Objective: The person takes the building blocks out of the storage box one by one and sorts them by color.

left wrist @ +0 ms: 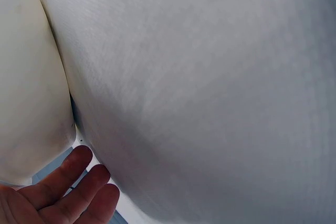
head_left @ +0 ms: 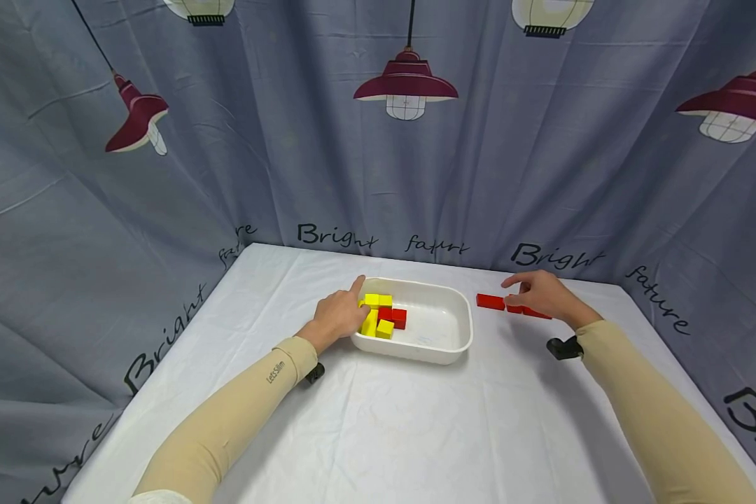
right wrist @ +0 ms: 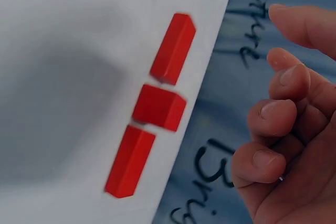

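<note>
My left hand [head_left: 340,315] holds the left rim of a white plastic box [head_left: 437,355], its index finger stretched along the edge and its thumb over the rim. In the left wrist view, three fingers [left wrist: 97,195] show beside the box's outer wall. Several yellow blocks [head_left: 385,329] and some red blocks [head_left: 399,319] lie at the left end inside the box. My right hand [head_left: 544,294] hovers over a row of red blocks [head_left: 490,302], holding nothing, with its fingers loosely bent. The right wrist view shows three separate ones, a shorter block [right wrist: 159,107] between two long ones.
A white cloth covers the table [head_left: 409,427]. Behind and around the sides hangs a grey-blue curtain [head_left: 327,175] printed with lamps and lettering. The red row lies right of the box, near the table's back edge.
</note>
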Available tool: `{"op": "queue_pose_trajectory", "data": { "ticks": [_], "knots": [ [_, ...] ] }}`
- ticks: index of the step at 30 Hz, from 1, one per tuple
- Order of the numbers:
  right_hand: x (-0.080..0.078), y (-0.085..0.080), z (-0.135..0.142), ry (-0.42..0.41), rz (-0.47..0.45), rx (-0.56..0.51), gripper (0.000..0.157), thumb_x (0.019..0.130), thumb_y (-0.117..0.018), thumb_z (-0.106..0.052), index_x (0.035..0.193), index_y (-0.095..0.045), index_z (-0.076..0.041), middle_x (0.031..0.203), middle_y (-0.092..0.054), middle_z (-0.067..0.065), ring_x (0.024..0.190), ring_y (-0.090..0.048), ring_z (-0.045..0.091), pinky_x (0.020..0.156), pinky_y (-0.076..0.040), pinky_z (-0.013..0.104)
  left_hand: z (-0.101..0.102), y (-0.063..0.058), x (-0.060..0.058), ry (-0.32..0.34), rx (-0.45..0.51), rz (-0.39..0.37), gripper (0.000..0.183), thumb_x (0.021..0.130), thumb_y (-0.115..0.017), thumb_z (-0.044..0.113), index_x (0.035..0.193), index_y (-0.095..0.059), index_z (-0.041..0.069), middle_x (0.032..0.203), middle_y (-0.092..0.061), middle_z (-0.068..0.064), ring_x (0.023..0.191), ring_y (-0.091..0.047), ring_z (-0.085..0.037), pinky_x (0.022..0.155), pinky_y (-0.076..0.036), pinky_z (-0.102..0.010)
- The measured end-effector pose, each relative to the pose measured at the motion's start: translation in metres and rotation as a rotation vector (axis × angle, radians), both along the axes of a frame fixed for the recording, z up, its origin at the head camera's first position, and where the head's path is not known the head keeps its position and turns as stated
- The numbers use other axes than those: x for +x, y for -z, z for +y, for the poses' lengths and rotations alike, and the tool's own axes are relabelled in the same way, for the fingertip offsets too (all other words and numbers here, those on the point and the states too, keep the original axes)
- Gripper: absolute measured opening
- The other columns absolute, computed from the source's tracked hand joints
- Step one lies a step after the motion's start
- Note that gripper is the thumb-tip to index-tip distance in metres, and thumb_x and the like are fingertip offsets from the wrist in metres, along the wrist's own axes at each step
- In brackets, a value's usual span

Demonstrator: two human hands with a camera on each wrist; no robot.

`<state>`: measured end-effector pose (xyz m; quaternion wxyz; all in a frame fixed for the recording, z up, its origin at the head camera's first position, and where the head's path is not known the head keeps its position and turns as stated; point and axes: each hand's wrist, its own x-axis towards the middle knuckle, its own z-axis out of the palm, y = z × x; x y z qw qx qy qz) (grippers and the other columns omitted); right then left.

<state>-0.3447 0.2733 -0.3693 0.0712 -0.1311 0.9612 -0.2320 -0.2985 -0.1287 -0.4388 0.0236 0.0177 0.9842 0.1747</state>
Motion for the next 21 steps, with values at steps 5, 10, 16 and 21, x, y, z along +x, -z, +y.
{"op": "queue_pose_trajectory", "data": {
  "ticks": [5, 10, 16, 21],
  "knots": [
    [0.004, -0.007, -0.015, -0.031, -0.004, 0.001, 0.045, 0.087, -0.077, -0.029, 0.126, -0.067, -0.008, 0.082, -0.057, 0.007, 0.073, -0.051, 0.023, 0.059, -0.043, 0.031, 0.000, 0.000, 0.000, 0.001, -0.004, 0.001, 0.072, 0.100, -0.048, 0.041, 0.163, -0.017, 0.023, 0.122, -0.069, -0.014, 0.088, -0.061, -0.024, 0.082, -0.054, -0.044],
    [0.006, -0.012, -0.028, -0.062, -0.015, -0.010, 0.046, 0.086, -0.078, -0.029, 0.125, -0.068, -0.008, 0.079, -0.058, 0.006, 0.070, -0.052, 0.021, 0.059, -0.043, 0.031, -0.001, 0.000, 0.001, 0.002, -0.005, 0.001, 0.072, 0.100, -0.048, 0.040, 0.163, -0.018, 0.024, 0.122, -0.068, -0.013, 0.089, -0.061, -0.024, 0.081, -0.054, -0.043],
    [0.008, -0.012, -0.044, -0.118, -0.018, -0.010, 0.043, 0.085, -0.079, -0.027, 0.123, -0.069, -0.010, 0.074, -0.056, 0.005, 0.065, -0.052, 0.020, 0.056, -0.041, 0.029, -0.001, 0.000, 0.000, 0.004, 0.008, -0.007, 0.072, 0.100, -0.048, 0.040, 0.163, -0.017, 0.023, 0.120, -0.069, -0.013, 0.087, -0.061, -0.024, 0.078, -0.053, -0.041],
    [0.010, -0.012, -0.058, -0.174, -0.007, 0.008, 0.041, 0.085, -0.079, -0.023, 0.123, -0.070, -0.008, 0.074, -0.054, 0.004, 0.067, -0.049, 0.019, 0.061, -0.039, 0.030, -0.001, 0.000, 0.000, -0.004, 0.002, -0.012, 0.071, 0.100, -0.048, 0.040, 0.163, -0.018, 0.023, 0.120, -0.068, -0.012, 0.088, -0.060, -0.024, 0.080, -0.053, -0.041]
  ]
}}
